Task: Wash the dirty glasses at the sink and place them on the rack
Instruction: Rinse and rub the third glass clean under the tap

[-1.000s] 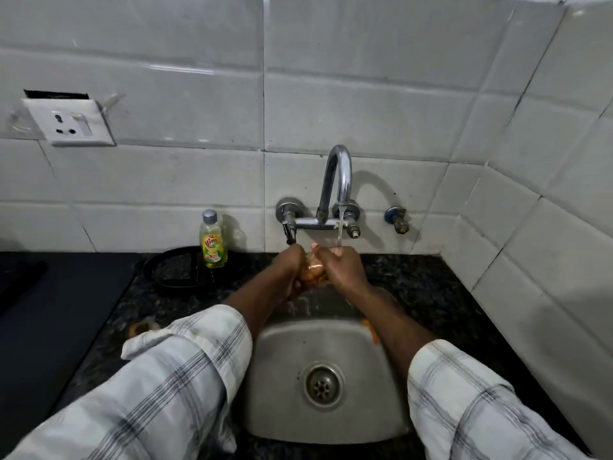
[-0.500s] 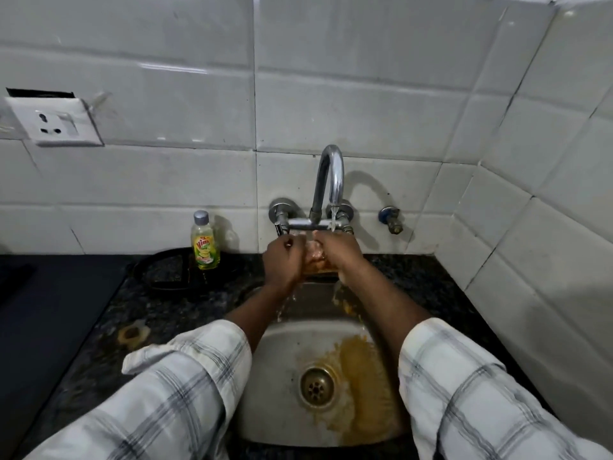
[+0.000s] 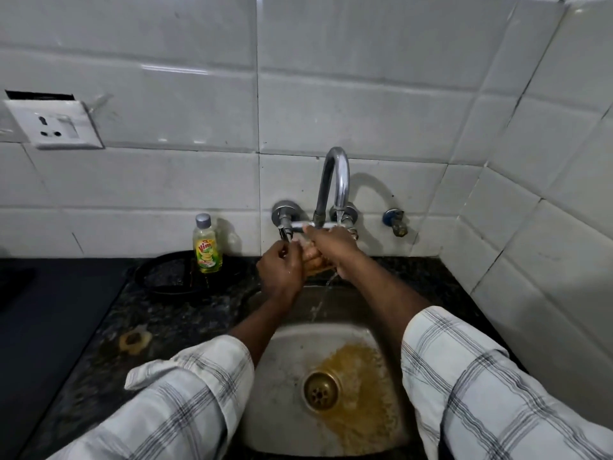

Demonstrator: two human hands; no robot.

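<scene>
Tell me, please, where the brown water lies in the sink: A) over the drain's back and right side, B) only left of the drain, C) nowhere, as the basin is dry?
A: the brown water spreads from behind the drain down its right side in the sink.

Both bare forearms reach forward and converge, left hand [image 3: 282, 272] and right hand [image 3: 336, 249] (backs facing up) curled round a small amber-stained clear glass [image 3: 314, 261] between them.
</scene>
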